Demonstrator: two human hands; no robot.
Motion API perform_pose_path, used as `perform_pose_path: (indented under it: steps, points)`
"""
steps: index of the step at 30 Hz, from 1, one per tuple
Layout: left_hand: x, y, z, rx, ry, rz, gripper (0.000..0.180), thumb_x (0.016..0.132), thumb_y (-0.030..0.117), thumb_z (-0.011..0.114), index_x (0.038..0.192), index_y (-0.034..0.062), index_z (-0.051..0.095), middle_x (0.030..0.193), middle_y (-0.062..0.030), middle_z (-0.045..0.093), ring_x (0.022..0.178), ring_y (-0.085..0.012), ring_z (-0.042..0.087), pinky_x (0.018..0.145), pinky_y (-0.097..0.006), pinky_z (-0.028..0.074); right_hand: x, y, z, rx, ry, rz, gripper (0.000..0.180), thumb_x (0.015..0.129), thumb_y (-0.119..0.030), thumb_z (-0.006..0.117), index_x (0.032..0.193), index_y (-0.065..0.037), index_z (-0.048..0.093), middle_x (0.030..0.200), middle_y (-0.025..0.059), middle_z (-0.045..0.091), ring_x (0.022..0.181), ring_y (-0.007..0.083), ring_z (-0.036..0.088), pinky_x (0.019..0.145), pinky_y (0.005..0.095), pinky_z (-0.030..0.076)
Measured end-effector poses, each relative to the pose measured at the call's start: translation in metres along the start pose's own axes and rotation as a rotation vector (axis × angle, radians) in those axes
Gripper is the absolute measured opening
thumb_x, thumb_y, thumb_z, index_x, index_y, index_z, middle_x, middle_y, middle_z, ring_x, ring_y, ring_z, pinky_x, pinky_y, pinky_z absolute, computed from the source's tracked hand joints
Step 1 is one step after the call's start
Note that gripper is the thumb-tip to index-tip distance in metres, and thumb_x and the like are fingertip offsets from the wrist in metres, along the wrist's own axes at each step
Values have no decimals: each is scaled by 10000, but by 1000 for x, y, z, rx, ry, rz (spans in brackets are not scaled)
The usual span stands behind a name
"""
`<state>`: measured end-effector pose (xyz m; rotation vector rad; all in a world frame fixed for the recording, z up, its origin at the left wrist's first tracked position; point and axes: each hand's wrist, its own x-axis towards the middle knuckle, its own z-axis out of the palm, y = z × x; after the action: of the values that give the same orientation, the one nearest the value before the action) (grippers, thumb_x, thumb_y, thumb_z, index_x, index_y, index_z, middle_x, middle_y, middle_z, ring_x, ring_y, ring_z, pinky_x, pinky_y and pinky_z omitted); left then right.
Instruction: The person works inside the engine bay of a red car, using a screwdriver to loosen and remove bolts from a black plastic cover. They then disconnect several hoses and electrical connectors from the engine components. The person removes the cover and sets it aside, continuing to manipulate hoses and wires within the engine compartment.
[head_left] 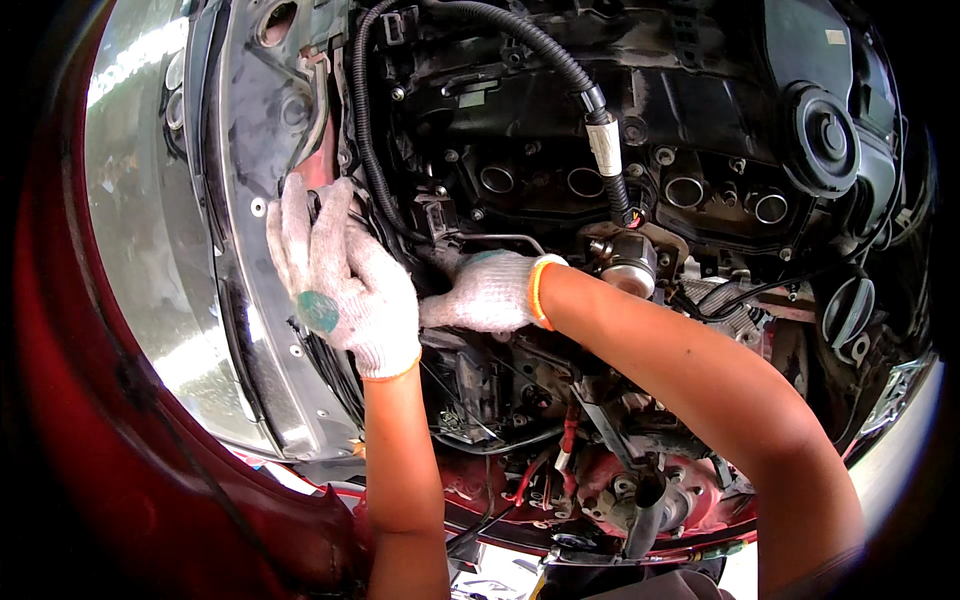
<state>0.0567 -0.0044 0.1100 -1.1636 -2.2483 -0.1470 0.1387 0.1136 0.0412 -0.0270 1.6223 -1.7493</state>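
Observation:
I look down into a car's engine bay. My left hand (340, 275), in a white knit glove with an orange cuff and a green stain, rests flat with fingers spread on the grey front panel (250, 300) at the bay's left edge. My right hand (490, 290), also gloved, reaches left across the engine. Its fingers are tucked behind my left hand, down beside the black engine cover (620, 120). Whatever those fingers touch is hidden.
A black corrugated hose (520, 40) with a white taped end curves over the engine cover. Several round plug wells (685, 190) line the cover. A silver cylindrical part (630, 265) sits by my right wrist. Red bodywork (200, 510) frames the lower left, with wires and brackets below.

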Motion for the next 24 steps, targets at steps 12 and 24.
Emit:
perform_pose_path:
  steps: [12,24]
  points:
    - [-3,-7,1,15,-20,56,308,891,33,536,1104,50,758,1331,-227,648,1271,-457,566,1156,-565,386,-17,-38,-10,-191,40,129,559,883,-455,608,1262,-64,734,1287,161,715,1151,272,717,938,411,566]
    - [4,4,-3,23,-48,30,294,871,8,550,1066,48,767,1240,-198,708,1231,-373,633,1159,-556,394,4,-35,-5,-260,30,120,569,881,-471,638,1247,-43,724,1140,166,758,962,301,758,853,414,597]
